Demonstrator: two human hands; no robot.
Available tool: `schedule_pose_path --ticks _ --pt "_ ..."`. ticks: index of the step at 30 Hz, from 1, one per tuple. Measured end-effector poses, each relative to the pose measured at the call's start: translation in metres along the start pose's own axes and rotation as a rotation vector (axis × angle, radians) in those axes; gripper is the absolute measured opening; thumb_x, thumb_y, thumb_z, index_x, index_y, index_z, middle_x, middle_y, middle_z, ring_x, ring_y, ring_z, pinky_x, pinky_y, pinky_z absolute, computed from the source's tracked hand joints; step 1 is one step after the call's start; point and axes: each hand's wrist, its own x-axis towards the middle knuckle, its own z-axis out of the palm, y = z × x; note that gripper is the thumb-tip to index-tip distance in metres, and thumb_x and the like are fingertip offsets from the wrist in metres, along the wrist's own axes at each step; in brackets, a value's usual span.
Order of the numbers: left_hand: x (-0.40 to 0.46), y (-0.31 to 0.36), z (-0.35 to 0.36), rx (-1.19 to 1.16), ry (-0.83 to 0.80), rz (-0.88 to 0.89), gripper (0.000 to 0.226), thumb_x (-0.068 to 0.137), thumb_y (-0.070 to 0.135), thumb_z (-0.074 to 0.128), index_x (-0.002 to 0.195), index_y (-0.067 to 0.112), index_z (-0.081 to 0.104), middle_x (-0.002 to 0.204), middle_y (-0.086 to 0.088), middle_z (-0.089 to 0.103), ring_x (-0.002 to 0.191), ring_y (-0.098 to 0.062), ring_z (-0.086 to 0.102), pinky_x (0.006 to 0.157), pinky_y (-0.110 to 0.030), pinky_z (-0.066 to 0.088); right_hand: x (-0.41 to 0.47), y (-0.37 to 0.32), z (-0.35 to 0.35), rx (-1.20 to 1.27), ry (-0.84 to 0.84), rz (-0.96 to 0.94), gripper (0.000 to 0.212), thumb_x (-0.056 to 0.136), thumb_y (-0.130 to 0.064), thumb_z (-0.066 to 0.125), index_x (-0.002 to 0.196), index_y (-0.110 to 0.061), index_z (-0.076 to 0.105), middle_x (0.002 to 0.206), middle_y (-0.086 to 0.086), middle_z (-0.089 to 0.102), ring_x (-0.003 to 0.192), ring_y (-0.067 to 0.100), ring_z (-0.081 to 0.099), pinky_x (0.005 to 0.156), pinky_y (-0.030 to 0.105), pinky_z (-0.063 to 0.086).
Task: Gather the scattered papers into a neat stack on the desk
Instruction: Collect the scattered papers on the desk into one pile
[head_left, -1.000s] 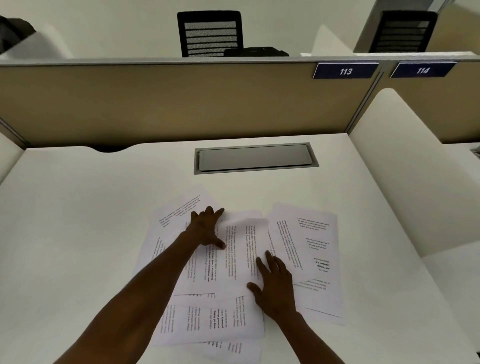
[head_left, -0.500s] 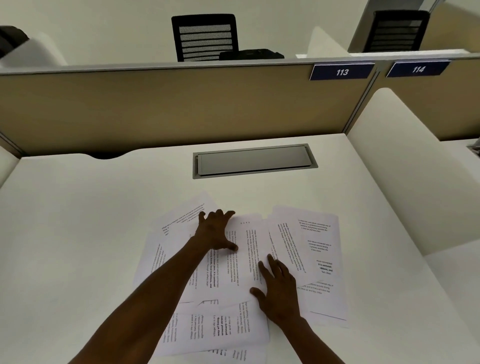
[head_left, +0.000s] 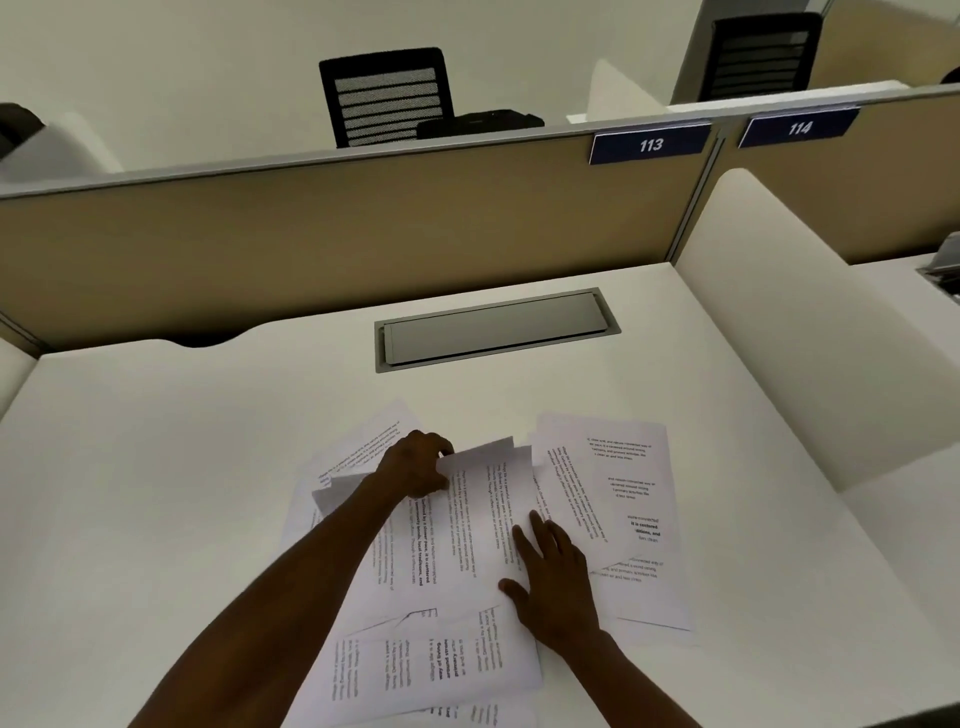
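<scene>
Several printed white papers (head_left: 467, 525) lie overlapping and askew on the white desk (head_left: 156, 493). My left hand (head_left: 415, 467) is closed on the far edge of a middle sheet, and that edge is lifted and curled off the desk. My right hand (head_left: 556, 582) lies flat with fingers spread, pressing on the overlapping sheets near the middle. One sheet (head_left: 628, 514) sticks out to the right, another sheet (head_left: 431, 670) lies nearest me, and a corner of a further sheet (head_left: 363, 447) shows at the far left under my left arm.
A grey cable hatch (head_left: 493, 330) is set into the desk beyond the papers. A tan partition (head_left: 337, 234) with signs 113 and 114 closes the back, and a white side divider (head_left: 810, 332) rises on the right. Black chairs stand behind the partition.
My left hand went from lying flat on the papers to gripping a sheet's far edge and lifting it. My right hand stayed pressed in nearly the same place.
</scene>
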Motion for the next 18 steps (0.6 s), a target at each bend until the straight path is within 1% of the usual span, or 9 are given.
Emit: schedule_pose_path --ticks 2,5,7,9,10,12,13,15,18 --pt "-0.009 0.001 -0.003 -0.017 0.017 0.035 0.06 0.089 0.031 0.072 0.143 0.02 0.051 0.143 -0.011 0.053 0.129 -0.028 0.054 0.108 -0.04 0.046 -0.002 -0.001 -0.002 -0.005 0.036 -0.047 0.073 0.094 -0.06 0.039 0.156 -0.029 0.014 0.164 -0.002 -0.011 0.153 0.025 -0.007 0.122 0.043 0.002" --pt "-0.032 -0.003 -0.012 -0.059 0.049 0.145 0.04 0.095 0.024 0.063 0.135 0.021 0.059 0.131 -0.006 0.066 0.12 -0.026 0.062 0.1 -0.041 0.052 -0.01 -0.002 -0.012 0.062 0.261 -0.126 0.069 0.096 -0.061 0.036 0.155 -0.029 0.022 0.164 -0.003 0.0 0.153 0.024 0.001 0.12 0.041 0.007" --pt "-0.053 -0.013 -0.019 -0.135 0.124 0.202 0.03 0.096 0.02 0.061 0.125 0.024 0.065 0.12 -0.002 0.072 0.11 -0.021 0.066 0.091 -0.038 0.054 -0.016 -0.001 -0.018 0.227 0.412 -0.094 0.071 0.094 -0.064 0.04 0.155 -0.033 0.022 0.166 -0.004 0.011 0.153 0.017 0.007 0.119 0.038 0.015" --pt "-0.074 -0.029 -0.026 -0.276 0.235 0.216 0.024 0.094 0.016 0.065 0.116 0.023 0.07 0.11 0.0 0.075 0.098 -0.016 0.069 0.081 -0.031 0.054 -0.021 -0.002 -0.024 0.535 0.479 0.06 0.081 0.084 -0.073 0.049 0.152 -0.036 0.026 0.162 -0.005 0.024 0.147 0.013 0.024 0.115 0.035 0.029" --pt "-0.084 -0.038 -0.028 -0.37 0.283 0.197 0.023 0.092 0.015 0.067 0.114 0.023 0.071 0.107 0.002 0.075 0.095 -0.015 0.07 0.078 -0.029 0.053 -0.024 -0.003 -0.029 0.751 0.446 0.172 0.087 0.076 -0.077 0.055 0.149 -0.039 0.03 0.158 -0.005 0.032 0.141 0.013 0.035 0.111 0.035 0.036" --pt "-0.102 -0.056 -0.03 -0.625 0.309 0.122 0.027 0.091 0.019 0.071 0.117 0.023 0.071 0.108 0.004 0.076 0.095 -0.016 0.073 0.079 -0.03 0.056 -0.027 -0.008 -0.038 1.147 0.253 0.328 0.09 0.063 -0.076 0.069 0.141 -0.045 0.036 0.148 -0.003 0.045 0.124 0.013 0.052 0.1 0.033 0.045" --pt "-0.109 -0.061 -0.029 -0.779 0.278 0.108 0.028 0.09 0.022 0.073 0.118 0.023 0.071 0.109 0.002 0.077 0.096 -0.02 0.074 0.079 -0.033 0.059 -0.027 -0.01 -0.041 1.274 0.141 0.334 0.087 0.06 -0.072 0.075 0.136 -0.045 0.04 0.144 0.0 0.05 0.12 0.013 0.055 0.099 0.035 0.046" --pt "-0.119 -0.065 -0.025 -1.065 0.188 0.128 0.033 0.086 0.024 0.076 0.119 0.021 0.071 0.111 -0.006 0.077 0.099 -0.03 0.075 0.079 -0.038 0.062 -0.026 -0.015 -0.045 1.401 -0.048 0.249 0.084 0.057 -0.069 0.08 0.13 -0.042 0.048 0.137 0.001 0.059 0.119 0.015 0.06 0.103 0.039 0.047" --pt "-0.118 -0.058 -0.01 -1.309 0.068 0.146 0.047 0.079 0.022 0.08 0.124 0.013 0.068 0.118 -0.019 0.073 0.106 -0.04 0.071 0.081 -0.043 0.062 -0.024 -0.03 -0.048 1.496 -0.219 0.146 0.082 0.067 -0.057 0.082 0.137 -0.03 0.047 0.121 0.004 0.072 0.109 0.019 0.068 0.096 0.038 0.053"
